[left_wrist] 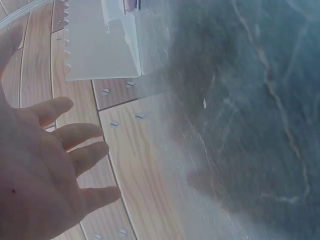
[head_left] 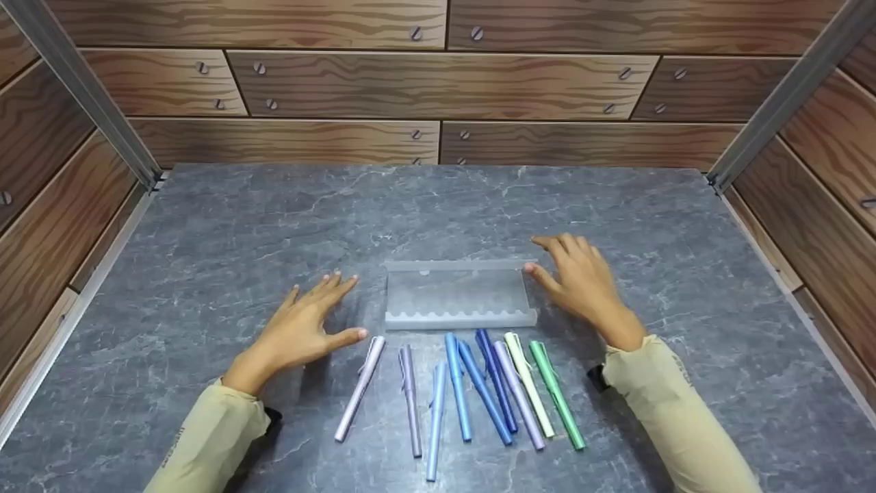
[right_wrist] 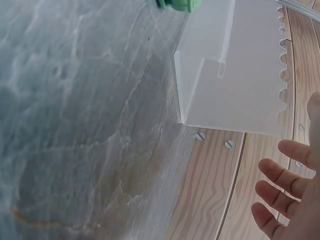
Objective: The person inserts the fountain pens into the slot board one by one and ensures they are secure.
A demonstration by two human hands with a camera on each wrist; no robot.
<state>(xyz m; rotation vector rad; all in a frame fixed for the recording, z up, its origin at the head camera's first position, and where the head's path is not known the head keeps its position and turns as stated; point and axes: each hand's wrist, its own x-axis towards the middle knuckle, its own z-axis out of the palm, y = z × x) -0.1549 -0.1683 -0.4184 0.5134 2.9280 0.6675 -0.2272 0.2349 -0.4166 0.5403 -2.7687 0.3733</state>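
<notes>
A translucent plastic pen stand (head_left: 460,320) with scalloped notches sits mid-table; its notched panel also shows in both wrist views. In front of it lies a loose row of pens: a pale lilac pen (head_left: 361,389) at the left, a purple pen (head_left: 410,404), several blue ones, another lilac pen (head_left: 519,396), a cream pen (head_left: 530,387) and a green pen (head_left: 558,395) at the right. My left hand (head_left: 301,329) is spread, left of the stand, its thumb near the pale lilac pen's top. With fingers extended, my right hand (head_left: 582,281) has its thumb right at the stand's right edge.
The grey marbled tabletop (head_left: 274,219) stretches behind and beside the stand. Wood-patterned panels (head_left: 438,85) wall the back and both sides, with metal posts (head_left: 773,103) at the rear corners.
</notes>
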